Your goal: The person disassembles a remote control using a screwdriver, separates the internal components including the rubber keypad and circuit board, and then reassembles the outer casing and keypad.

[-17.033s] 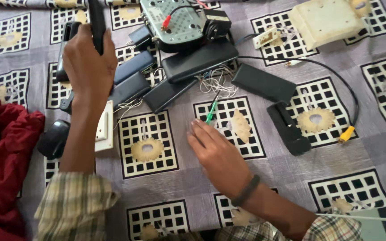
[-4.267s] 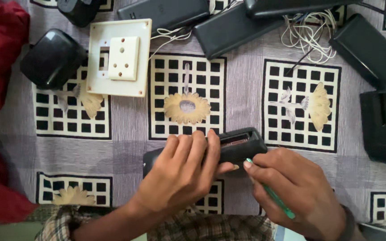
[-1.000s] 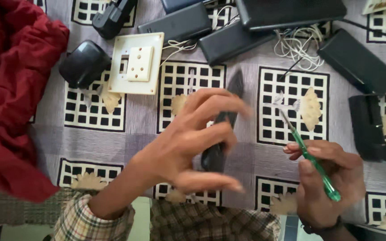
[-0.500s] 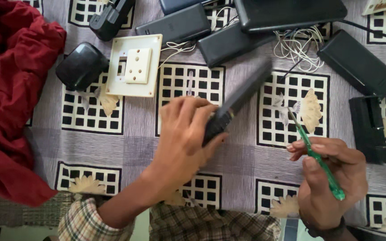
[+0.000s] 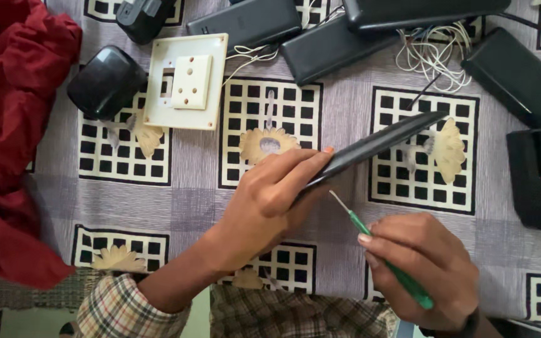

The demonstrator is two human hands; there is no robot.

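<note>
My left hand (image 5: 264, 203) grips a long, flat black plastic casing (image 5: 380, 145) by its near end, holding it edge-on and tilted up toward the right above the patterned cloth. My right hand (image 5: 424, 269) holds a thin green-handled screwdriver (image 5: 383, 253) like a pen. Its metal tip points up and left, just below the casing's lower edge and close to my left fingers.
On the grey patterned cloth (image 5: 189, 181) lie a cream switch-and-socket plate (image 5: 186, 81), a rounded black adapter (image 5: 104, 81), several flat black boxes (image 5: 330, 47), a tangle of white wire (image 5: 430, 56) and a black charger cradle (image 5: 536, 178). A red cloth (image 5: 14, 125) is heaped at left.
My left hand has tilted the black casing flatter and edge-on, stretched out to the right. My right hand has brought the screwdriver tip left, up under the casing.
</note>
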